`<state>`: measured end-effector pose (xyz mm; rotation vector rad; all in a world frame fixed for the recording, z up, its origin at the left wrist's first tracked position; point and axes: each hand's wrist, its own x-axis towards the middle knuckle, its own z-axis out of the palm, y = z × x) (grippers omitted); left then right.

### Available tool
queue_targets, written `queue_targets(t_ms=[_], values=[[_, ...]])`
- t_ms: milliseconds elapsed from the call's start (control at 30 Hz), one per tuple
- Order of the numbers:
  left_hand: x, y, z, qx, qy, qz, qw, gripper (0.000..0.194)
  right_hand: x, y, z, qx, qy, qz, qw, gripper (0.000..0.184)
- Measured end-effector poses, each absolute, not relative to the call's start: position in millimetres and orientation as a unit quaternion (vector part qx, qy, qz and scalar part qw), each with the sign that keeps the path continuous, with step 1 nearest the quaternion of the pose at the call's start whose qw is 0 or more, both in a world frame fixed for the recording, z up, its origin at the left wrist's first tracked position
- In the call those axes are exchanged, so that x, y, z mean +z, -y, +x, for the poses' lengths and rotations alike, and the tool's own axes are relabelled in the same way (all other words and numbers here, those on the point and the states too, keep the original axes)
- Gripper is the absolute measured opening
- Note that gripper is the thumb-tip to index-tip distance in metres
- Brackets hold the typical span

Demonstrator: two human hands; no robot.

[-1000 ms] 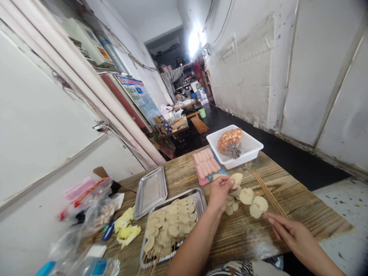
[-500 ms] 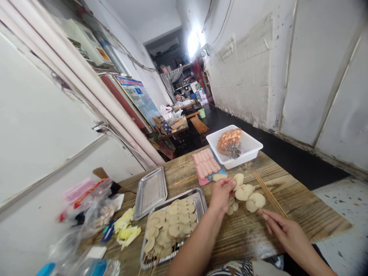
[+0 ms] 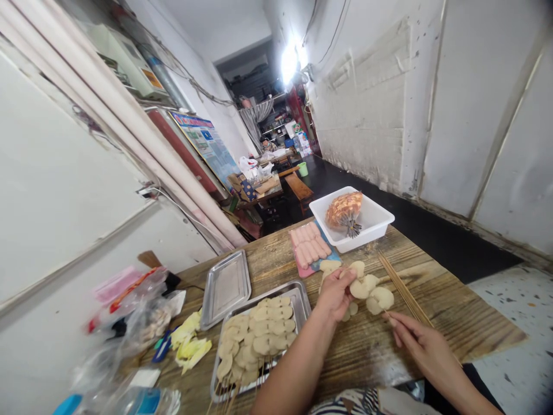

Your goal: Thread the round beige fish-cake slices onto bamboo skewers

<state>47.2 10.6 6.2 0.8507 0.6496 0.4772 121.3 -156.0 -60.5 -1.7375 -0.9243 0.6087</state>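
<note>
At lower right, the left hand (image 3: 334, 295) pinches pale slices (image 3: 365, 286) on a stick (image 3: 387, 312) held between closed fingers of the right hand (image 3: 421, 340).

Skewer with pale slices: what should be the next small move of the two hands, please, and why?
Probably, the left hand's grip should ease the uppermost slice slightly along the stick, while the right hand's grip steadies it. The left is at that slice, the right pinches the stick just below the lowest slice, and the slices stand between them.
</note>
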Motion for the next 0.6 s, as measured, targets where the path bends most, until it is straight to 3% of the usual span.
queue_targets(t_ms=[300,500,600], values=[[2,-8,55,0.25,-0.329,0.415,0.811,0.042,-59,157,120,0.259,0.389,-0.717,0.516,0.041],[1,-2,58,0.306,-0.387,0.503,0.709,0.039,-61,160,122,0.259,0.378,-0.722,0.518,0.042],[1,-3,57,0.278,-0.371,0.5,0.731,0.041,-62,158,123,0.258,0.375,-0.721,0.523,0.043]])
